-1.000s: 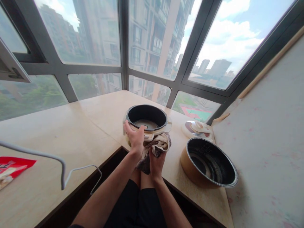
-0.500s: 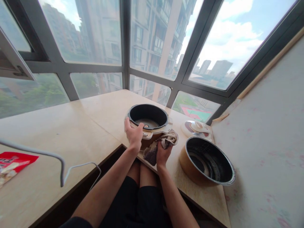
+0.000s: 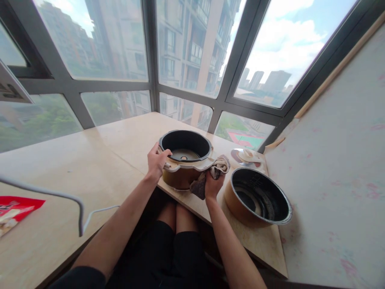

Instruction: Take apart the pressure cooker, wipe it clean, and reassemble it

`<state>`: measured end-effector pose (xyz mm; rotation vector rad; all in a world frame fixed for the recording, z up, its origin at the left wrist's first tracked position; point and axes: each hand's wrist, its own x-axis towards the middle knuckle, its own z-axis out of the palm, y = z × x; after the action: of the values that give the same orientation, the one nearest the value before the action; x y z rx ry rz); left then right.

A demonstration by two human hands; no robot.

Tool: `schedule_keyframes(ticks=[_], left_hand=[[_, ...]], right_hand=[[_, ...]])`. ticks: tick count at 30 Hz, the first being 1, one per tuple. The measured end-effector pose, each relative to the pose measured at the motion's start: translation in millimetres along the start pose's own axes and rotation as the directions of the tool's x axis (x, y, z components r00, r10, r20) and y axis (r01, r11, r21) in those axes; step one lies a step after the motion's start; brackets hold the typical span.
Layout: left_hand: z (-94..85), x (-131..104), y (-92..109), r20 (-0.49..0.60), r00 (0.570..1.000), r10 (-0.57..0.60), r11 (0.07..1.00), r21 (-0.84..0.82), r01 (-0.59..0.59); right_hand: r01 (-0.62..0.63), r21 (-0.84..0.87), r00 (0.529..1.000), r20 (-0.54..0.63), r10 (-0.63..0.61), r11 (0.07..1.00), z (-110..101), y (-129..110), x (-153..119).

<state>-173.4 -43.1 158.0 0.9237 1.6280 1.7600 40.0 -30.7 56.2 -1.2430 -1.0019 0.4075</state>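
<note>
A round cooker body [image 3: 180, 176] with a black interior, a pale rim and a golden-brown side stands at the counter's front edge. My left hand [image 3: 157, 161] grips its rim on the left, the thumb over the edge. In my right hand [image 3: 214, 184] is a bunched grey and cream cloth [image 3: 220, 166], held against the cooker's right side. To the right, a golden-brown inner pot [image 3: 240, 208] with a dark, marked inside rests on the counter. A white and brown lid [image 3: 246, 156] lies behind that pot.
The pale counter [image 3: 120, 148] runs below the windows. At the left are a red packet [image 3: 21, 210] and a bent white metal rod [image 3: 60, 193]. A patterned wall [image 3: 333, 176] borders the right side.
My hands are farther apart; the left has moved left along with the rim. The cloth has shifted to the right, uncovering more of the cooker's side. The view has shifted slightly.
</note>
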Motion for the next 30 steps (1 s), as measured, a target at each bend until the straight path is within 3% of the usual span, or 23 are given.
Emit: schedule_keyframes(ticks=[3,10,16,21,25,27,30], left_hand=[[-6.6,15.2,4.0,0.048,0.999,0.019,0.998,-0.064,-0.016],[-25.1,68.0,4.3,0.224,0.973,-0.054,0.99,-0.112,0.08],[-37.8,97.4,6.8,0.465,0.885,-0.024,0.986,-0.133,0.096],[-43.3,111.3,7.6,0.532,0.842,-0.089,0.978,-0.114,0.176],[-43.3,113.7,8.3,0.608,0.789,-0.095,0.965,-0.139,0.223],[-42.2,111.1,9.7,0.598,0.793,-0.115,0.96,-0.139,0.244],[-40.1,104.8,11.2,0.461,0.868,-0.181,0.951,-0.144,0.275]], right_hand=[[-0.018,0.016,0.999,-0.032,0.018,1.0,2.0,-2.9,3.3],[-0.057,0.034,0.998,-0.004,0.057,0.998,13.4,-4.0,-3.9],[-0.067,0.049,0.997,0.043,0.065,0.997,18.9,-5.5,-9.3],[-0.008,-0.015,0.997,0.077,0.009,1.0,17.3,0.2,1.1],[-0.024,-0.119,0.996,0.082,0.034,0.993,17.5,4.3,18.3],[-0.049,-0.147,0.994,0.09,0.062,0.988,17.4,3.4,22.8],[-0.059,-0.121,0.994,0.083,0.069,0.991,16.4,-2.0,17.9]])
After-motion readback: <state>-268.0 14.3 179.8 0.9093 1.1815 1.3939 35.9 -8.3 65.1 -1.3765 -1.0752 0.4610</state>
